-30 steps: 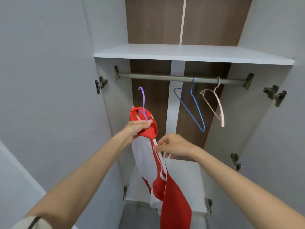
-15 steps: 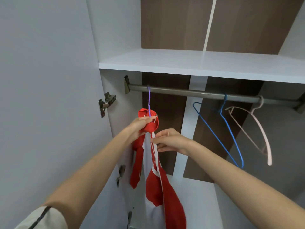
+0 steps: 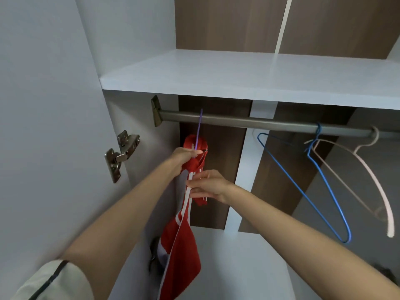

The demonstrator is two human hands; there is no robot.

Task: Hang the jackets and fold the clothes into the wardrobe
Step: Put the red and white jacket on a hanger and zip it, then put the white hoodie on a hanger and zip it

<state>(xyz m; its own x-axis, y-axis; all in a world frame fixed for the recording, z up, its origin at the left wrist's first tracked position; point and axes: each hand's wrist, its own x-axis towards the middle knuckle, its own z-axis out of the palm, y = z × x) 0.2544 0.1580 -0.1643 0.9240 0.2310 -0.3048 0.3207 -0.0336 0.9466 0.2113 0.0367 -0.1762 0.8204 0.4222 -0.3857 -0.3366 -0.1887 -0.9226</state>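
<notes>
A red and white jacket [image 3: 180, 245] hangs on a purple hanger [image 3: 198, 131], whose hook reaches up across the metal rail [image 3: 249, 121] near its left end. My left hand [image 3: 184, 155] grips the jacket's collar at the base of the hook. Just below, my right hand [image 3: 205, 185] touches the jacket's white-striped edge with its fingers extended. The hanger's shoulders are hidden inside the jacket.
A blue wire hanger [image 3: 311, 182] and a pale pink hanger [image 3: 368, 174] hang further right on the rail. A white shelf [image 3: 238, 74] sits just above the rail. The open left door [image 3: 43, 126] carries a metal hinge [image 3: 121, 154].
The jacket and purple hanger rose from below the rail up to it, and the hook now crosses the rail. Both hands went up with it, and the camera moved closer.
</notes>
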